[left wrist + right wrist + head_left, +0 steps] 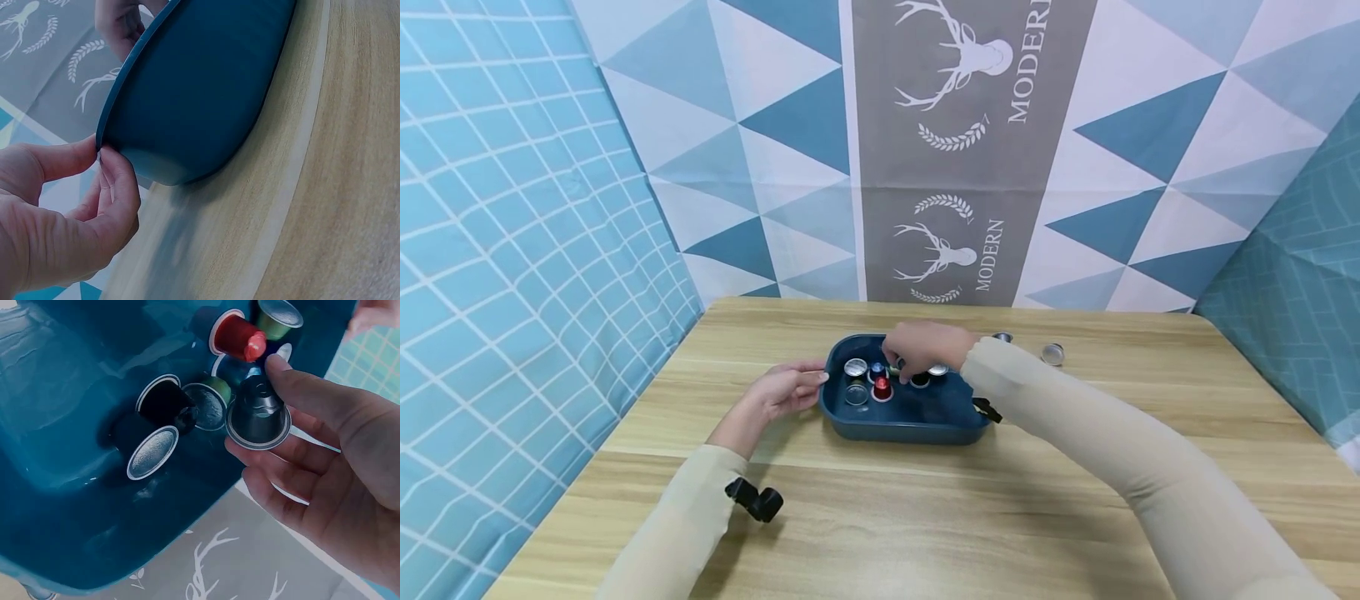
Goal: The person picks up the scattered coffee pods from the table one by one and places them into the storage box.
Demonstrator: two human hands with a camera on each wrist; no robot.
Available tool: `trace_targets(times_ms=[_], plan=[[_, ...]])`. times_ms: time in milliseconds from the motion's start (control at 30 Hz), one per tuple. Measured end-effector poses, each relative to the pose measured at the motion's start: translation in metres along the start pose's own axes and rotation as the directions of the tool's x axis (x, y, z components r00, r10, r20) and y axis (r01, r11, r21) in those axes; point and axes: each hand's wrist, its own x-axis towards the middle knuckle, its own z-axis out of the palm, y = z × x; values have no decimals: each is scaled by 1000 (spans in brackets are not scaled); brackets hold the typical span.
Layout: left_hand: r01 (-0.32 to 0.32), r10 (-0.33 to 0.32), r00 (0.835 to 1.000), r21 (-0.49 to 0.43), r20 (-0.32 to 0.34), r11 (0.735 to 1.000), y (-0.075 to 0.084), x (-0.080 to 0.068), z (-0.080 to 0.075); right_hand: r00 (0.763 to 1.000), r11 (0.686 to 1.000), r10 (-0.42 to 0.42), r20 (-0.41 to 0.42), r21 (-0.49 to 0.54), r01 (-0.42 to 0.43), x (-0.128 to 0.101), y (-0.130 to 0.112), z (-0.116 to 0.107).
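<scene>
My left hand pinches the left rim of a dark blue tray, thumb on top and fingers beneath, as the left wrist view shows. Over the tray, my right hand holds a dark coffee capsule between thumb and fingers, its wide rim down. Inside lie several more capsules: a red capsule, a black capsule, a green capsule and a capsule with its silver lid showing. In the head view my right hand hides part of the tray's back rim.
On the wooden table, behind and right of the tray, are a silver-lidded capsule and another capsule, partly behind my right sleeve. A patterned cloth wall stands at the table's back edge.
</scene>
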Motion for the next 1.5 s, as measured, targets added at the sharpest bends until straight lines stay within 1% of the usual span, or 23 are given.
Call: trace_targets(times_ms=[167, 300, 633, 700, 967, 1100, 1167, 1333, 1500], plan=[[-5, 5, 1000, 0, 2, 1000, 3, -1, -1, 998, 1000, 24, 51, -14, -23, 6, -6, -2], [-3, 3, 1000, 3, 4, 1000, 4, -2, 0, 997, 999, 31, 74, -41, -28, 9, -10, 0], [1, 0, 1000, 15, -3, 1000, 2, 0, 0, 998, 997, -15, 58, -79, 19, 20, -18, 7], [2, -2, 1000, 8, -2, 1000, 1, 0, 0, 998, 997, -17, 59, -68, 21, 21, -19, 9], [3, -4, 1000, -6, -2, 1000, 1, 0, 0, 999, 1000, 20, 51, -25, -18, 25, -19, 16], [7, -7, 1000, -2, -4, 1000, 2, 1, 0, 998, 1000, 25, 50, -20, -24, 26, -18, 20], [4, -4, 1000, 5, 1, 1000, 2, 2, 0, 999, 999, 20, 42, -33, -19, 27, -18, 21], [4, -4, 1000, 16, -1, 1000, 2, 1, 0, 1000, 998, -7, 27, -57, 8, 28, -20, 21], [6, -6, 1000, 12, -5, 1000, 2, 1, -1, 1000, 998, -17, 20, -58, 19, 26, -20, 17]])
